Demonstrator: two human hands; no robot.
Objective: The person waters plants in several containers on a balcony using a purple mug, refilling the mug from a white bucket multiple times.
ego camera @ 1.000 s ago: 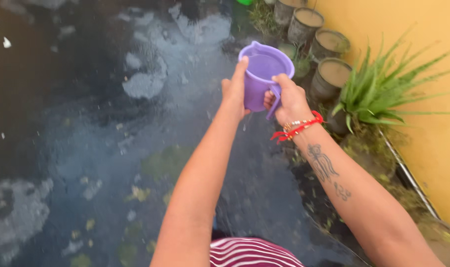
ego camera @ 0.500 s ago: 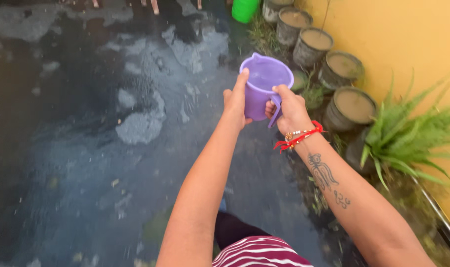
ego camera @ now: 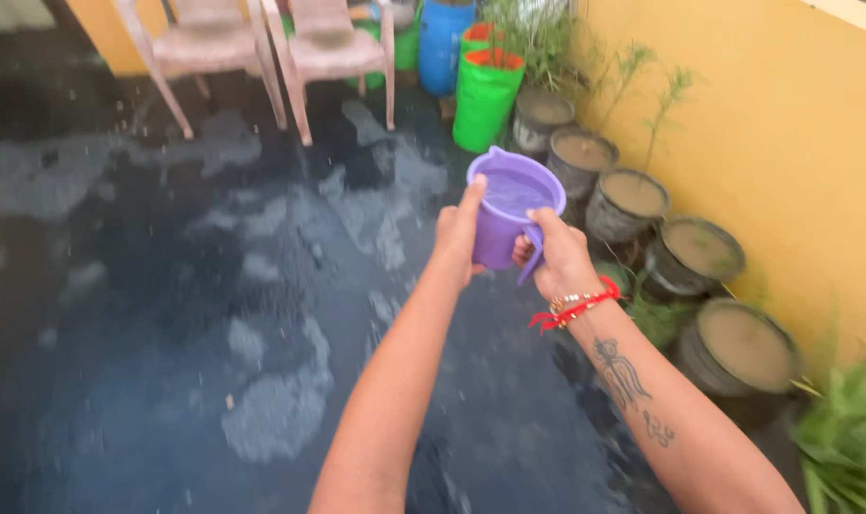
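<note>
floor (ego camera: 166, 314): dark, wet, glossy w/ pale foamy patches; judged slippery underfoot.
chairs (ego camera: 261, 48): two pale plastic chairs, far left-centre, rigid moulded legs on the wet floor.
left hand (ego camera: 457, 233): pressed flat-ish against the mug's left side, thumb laid up along the wall to the rim; fingers are wrapped round the far side, partly hidden.
mug (ego camera: 511, 205): purple plastic, round, small pour lip at far-left rim, held mid-air at centre, above the floor and just left of the pot row; water is seen inside, near full. judged moderately heavy from the water, wall stiff but thin, wet so prob. slick; best taken by the handle w/ a second hand steadying the side, kept level.
right hand (ego camera: 557, 257): closed round the mug's handle, thumb on top near the rim; red thread & bead band at the wrist.
green bag (ego camera: 485, 95): bright green soft-sided planter, orange rim, far centre; blue drum seen behind it.
pots (ego camera: 633, 205): row of round grey rough-walled pots along the right, filled w/ muddy brown soil/water.
wall (ego camera: 785, 124): yellow, matt plaster, right.
plant (ego camera: 847, 438): green strap leaves, near right corner.
</note>
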